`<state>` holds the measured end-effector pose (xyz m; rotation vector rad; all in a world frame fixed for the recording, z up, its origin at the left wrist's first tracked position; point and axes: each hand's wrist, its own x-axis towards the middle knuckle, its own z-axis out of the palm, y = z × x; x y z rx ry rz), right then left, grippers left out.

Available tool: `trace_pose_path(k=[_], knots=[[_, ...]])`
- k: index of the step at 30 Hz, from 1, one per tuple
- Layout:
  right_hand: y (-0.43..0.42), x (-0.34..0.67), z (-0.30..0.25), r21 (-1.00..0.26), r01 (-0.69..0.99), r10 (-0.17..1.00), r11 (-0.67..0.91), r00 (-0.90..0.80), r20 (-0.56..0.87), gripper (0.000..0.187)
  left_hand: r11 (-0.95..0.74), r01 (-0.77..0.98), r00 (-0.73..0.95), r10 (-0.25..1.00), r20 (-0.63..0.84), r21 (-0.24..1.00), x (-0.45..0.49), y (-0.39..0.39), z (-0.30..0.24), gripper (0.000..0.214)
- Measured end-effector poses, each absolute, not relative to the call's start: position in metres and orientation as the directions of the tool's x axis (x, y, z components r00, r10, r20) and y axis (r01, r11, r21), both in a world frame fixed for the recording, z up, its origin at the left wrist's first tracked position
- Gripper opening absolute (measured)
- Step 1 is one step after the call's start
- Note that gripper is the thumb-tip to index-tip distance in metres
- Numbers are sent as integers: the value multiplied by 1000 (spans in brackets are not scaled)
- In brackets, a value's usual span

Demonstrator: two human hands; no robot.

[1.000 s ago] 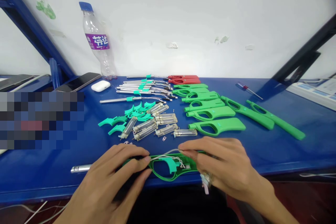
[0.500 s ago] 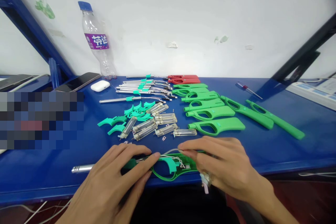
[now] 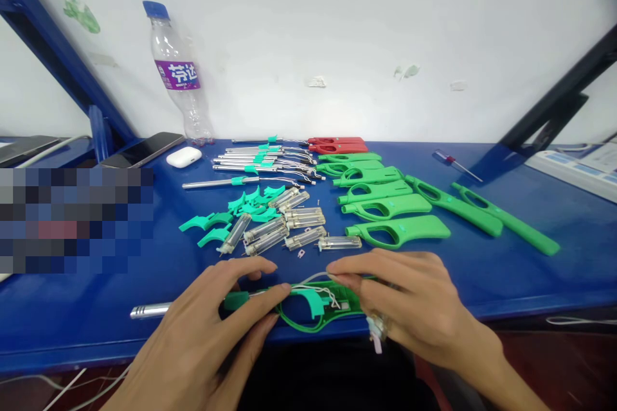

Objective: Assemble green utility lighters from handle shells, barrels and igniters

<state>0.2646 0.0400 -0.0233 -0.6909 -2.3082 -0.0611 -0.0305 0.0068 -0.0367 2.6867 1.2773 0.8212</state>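
At the table's front edge, a green lighter half-shell [image 3: 351,298] lies with its inside facing up. A teal trigger [image 3: 315,302] and twisted white wires [image 3: 330,295] sit in it, and a silver metal tube [image 3: 149,310] points left from its front. My left hand [image 3: 207,327] grips the shell's front part between thumb and fingers, index finger lifted. My right hand [image 3: 419,302] pinches a thin pale tube [image 3: 315,277] above the shell. Under its curled fingers, a clear fuel tank [image 3: 379,324] with a pinkish tab shows partly; the palm is hidden.
Behind my hands lie several clear fuel tanks [image 3: 265,241], teal triggers [image 3: 212,221], metal tubes with wires [image 3: 212,184], green shells [image 3: 409,231] and red shells [image 3: 337,144]. A screwdriver [image 3: 457,166], power strip [image 3: 573,173], bottle [image 3: 178,77], white case [image 3: 184,157] and phone [image 3: 144,151] stand farther out.
My left index finger has lifted and shifted slightly left, away from the shell. My right hand has stayed almost still, with the pale tube in its pinch.
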Motion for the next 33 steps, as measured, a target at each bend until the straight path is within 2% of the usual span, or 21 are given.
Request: trace_pose_path(k=[8, 15, 21, 28, 33], knots=[[41, 264, -22, -153, 485, 457, 861, -606, 651, 21, -667, 699, 521, 723, 454, 260, -30, 8, -36, 40], [42, 262, -20, -124, 505, 453, 854, -605, 655, 26, -770, 617, 558, 575, 599, 164, 14, 28, -23, 32], [42, 261, -22, -146, 501, 465, 853, -603, 648, 28, -787, 574, 514, 562, 648, 227, 30, 35, -26, 24], [42, 263, -22, -122, 565, 462, 816, -511, 725, 22, -767, 579, 502, 603, 620, 277, 23, 32, -34, 40], [41, 264, -23, -106, 677, 525, 728, -452, 721, 22, -803, 541, 495, 545, 676, 250, 26, 31, -29, 25]])
